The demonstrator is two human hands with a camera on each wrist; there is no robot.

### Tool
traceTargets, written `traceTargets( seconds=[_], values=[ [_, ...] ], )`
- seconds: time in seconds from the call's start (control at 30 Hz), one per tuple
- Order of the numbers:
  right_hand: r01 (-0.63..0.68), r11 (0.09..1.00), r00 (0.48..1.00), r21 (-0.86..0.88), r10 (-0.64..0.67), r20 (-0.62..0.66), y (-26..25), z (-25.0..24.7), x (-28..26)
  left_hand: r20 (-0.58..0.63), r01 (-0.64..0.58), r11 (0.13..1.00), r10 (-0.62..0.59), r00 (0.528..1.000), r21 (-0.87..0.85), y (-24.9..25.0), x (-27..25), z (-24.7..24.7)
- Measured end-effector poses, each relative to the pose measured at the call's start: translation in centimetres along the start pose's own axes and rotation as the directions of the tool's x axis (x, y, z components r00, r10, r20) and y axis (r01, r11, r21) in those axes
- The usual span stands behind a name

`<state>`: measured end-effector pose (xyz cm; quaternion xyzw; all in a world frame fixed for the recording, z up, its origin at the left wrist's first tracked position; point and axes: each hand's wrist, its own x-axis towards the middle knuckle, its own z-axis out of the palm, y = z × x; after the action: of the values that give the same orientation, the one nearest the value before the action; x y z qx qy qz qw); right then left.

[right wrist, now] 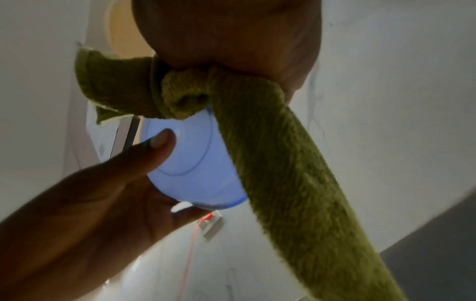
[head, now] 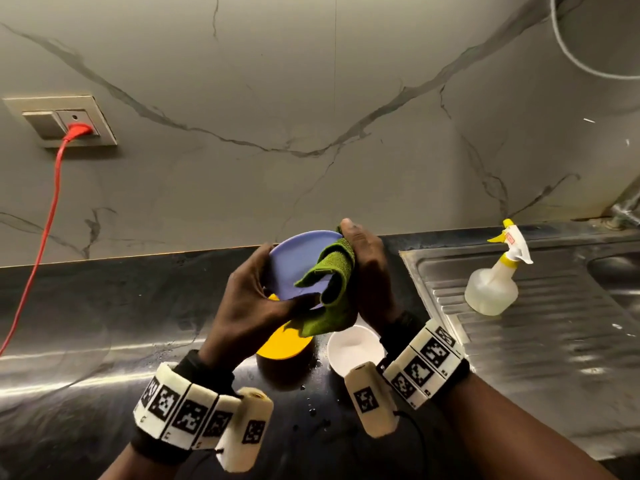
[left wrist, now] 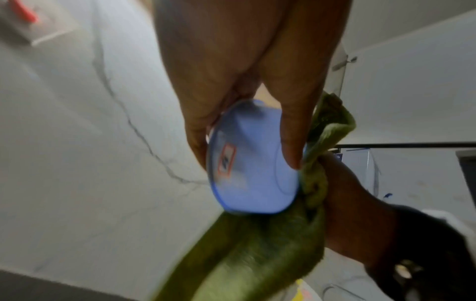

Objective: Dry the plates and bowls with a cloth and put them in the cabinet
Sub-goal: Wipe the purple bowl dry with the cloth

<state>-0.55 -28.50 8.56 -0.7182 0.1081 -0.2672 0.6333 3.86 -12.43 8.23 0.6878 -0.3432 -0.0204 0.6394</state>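
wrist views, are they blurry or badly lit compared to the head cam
Head view: sharp, dim, glare streaks on the counter. Left wrist view: motion-blurred, the blue plate and green cloth smeared. Right wrist view: backlit, the left hand in shadow, the plate glowing.

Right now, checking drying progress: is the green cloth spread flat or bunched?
Bunched: the green cloth is folded over the blue plate's rim, gripped by the right hand.

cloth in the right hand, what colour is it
Green, an olive-green terry cloth; the head view shows it best, bunched in the right hand against the blue plate.
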Motion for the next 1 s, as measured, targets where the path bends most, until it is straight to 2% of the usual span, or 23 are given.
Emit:
traceTargets(
  seconds=[0.03, 0.13, 0.2, 0.3, 0.37, 0.43, 0.5, 0.6, 0.67, 0.73, 0.77, 0.8, 0.87, 0.97, 1.0],
  values=[
    [0.022, 0.998, 0.999, -0.056, -0.020, 0.034, -0.1, -0.1, 0.0, 0.025, -0.012, 0.996, 0.010, 1.000, 0.093, -0.2, 0.3, -0.2],
    [0.270, 0.926, 0.963, -0.264, -0.259, 0.075, 0.3, 0.2, -0.1, 0.170, -0.169, 0.911, 0.111, 0.979, 0.375, -0.7, 0.8, -0.7],
    [0.382, 0.853, 0.922, -0.355, -0.379, 0.081, 0.0, 0.9, -0.7, 0.210, -0.227, 0.897, 0.155, 0.965, 0.379, -0.3, 0.7, -0.1],
    [0.463, 0.722, 0.873, -0.514, -0.472, 0.124, 0.1, 1.9, -1.3, 0.197, -0.238, 0.926, 0.186, 0.963, 0.292, -0.2, 0.1, 1.0],
    [0.464, 0.713, 0.870, -0.526, -0.478, 0.120, -0.1, 2.3, -1.5, 0.158, -0.247, 0.937, 0.212, 0.964, 0.248, -0.4, -0.3, 1.1],
    [0.462, 0.777, 0.877, -0.427, -0.473, 0.087, -0.1, 2.2, -1.3, 0.126, -0.225, 0.949, 0.201, 0.972, 0.221, -0.9, -0.3, 0.7],
    [0.457, 0.828, 0.878, -0.324, -0.479, 0.011, 0.9, 1.8, -0.6, 0.058, -0.147, 0.970, 0.138, 0.989, 0.195, -1.1, -0.4, 0.4],
    [0.311, 0.940, 0.944, -0.137, -0.323, -0.074, 2.0, 1.2, 0.2, -0.008, 0.018, 1.000, -0.018, 1.000, -0.008, -1.2, -0.7, 0.2],
    [0.328, 0.926, 0.931, -0.185, -0.350, -0.104, 2.7, 0.9, 0.3, 0.019, 0.077, 0.996, -0.076, 0.997, -0.047, -1.5, -0.7, 0.2],
    [0.224, 0.956, 0.964, -0.187, -0.246, -0.099, 2.0, 1.2, -0.1, 0.080, 0.035, 0.995, -0.042, 0.996, 0.089, -1.6, -0.3, 0.0],
    [0.246, 0.940, 0.962, -0.235, -0.266, -0.057, 1.7, 1.2, -0.2, 0.132, -0.037, 0.982, 0.012, 0.991, 0.187, -1.5, 0.0, 0.0],
    [0.316, 0.892, 0.942, -0.323, -0.336, -0.006, 1.3, 1.5, -0.4, 0.178, -0.120, 0.957, 0.073, 0.981, 0.264, -1.2, 0.2, 0.1],
    [0.421, 0.787, 0.893, -0.451, -0.447, 0.054, 0.8, 1.8, -0.5, 0.216, -0.217, 0.924, 0.153, 0.964, 0.314, -0.4, 0.6, 0.4],
    [0.516, 0.709, 0.821, -0.480, -0.569, 0.043, 0.3, 2.1, -0.6, 0.186, -0.273, 0.916, 0.225, 0.956, 0.294, 0.2, 0.7, 0.8],
    [0.527, 0.710, 0.813, -0.466, -0.581, 0.035, 0.3, 2.1, -0.6, 0.176, -0.271, 0.919, 0.227, 0.958, 0.287, 0.1, 0.5, 0.7]
  ],
)
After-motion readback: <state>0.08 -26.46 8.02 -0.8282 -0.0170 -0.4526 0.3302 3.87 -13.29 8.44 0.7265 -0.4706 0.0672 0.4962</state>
